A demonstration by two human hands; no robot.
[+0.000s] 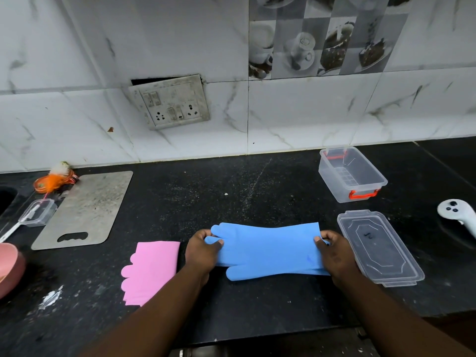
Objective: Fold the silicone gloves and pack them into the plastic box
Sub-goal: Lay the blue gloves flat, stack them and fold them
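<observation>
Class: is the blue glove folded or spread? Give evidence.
Spread: the blue glove lies stretched full length, left hand gripping its finger end, right hand its cuff.

Between my left hand [203,251] and right hand [334,253] I see the blue glove [268,249], smooth matt silicone with a soft, rubbery look. Just left of the left hand, the pink glove [154,269] has the same dull, smooth skin. The bench [206,197] under both hands is black speckled stone, faintly shiny, dusted with pale smears. Right of the right hand, the lid [378,248] is clear glossy plastic; beyond it the plastic box [350,176] is clear too, with orange plastic clips. Far left of the left hand, the board [85,210] looks matt, grey and mottled
</observation>
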